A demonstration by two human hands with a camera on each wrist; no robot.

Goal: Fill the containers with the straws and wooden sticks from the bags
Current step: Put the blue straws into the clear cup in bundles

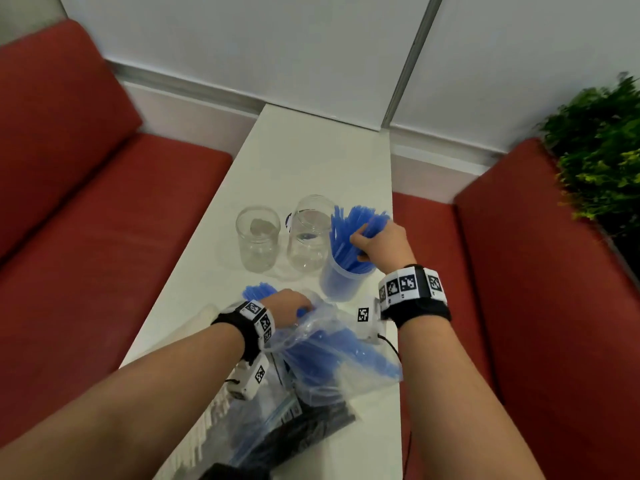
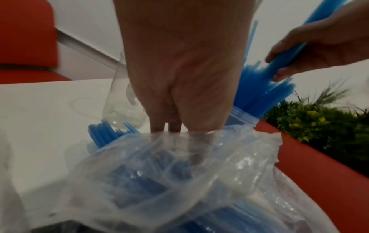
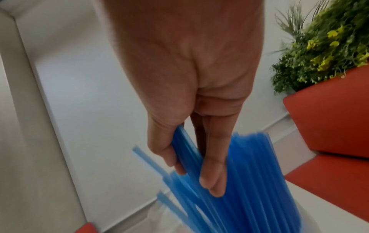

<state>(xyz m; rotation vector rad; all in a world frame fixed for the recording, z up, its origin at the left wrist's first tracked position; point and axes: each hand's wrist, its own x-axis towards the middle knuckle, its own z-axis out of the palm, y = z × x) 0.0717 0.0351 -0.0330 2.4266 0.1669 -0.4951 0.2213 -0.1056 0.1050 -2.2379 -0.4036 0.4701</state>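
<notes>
On wristbands [image 1: 410, 284], unreadable square codes

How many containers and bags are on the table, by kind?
Empty clear jars: 2
Plastic cup with blue straws: 1
Bag of blue straws: 1
Bag of dark sticks: 1
Total: 5

The light is soft and a bit dim, with only faint shadows on the white table [image 1: 311, 161]. The plant [image 1: 602, 140] beside it looks smeared, the blue straws [image 3: 249, 173] blurry, and the edges bend.
</notes>
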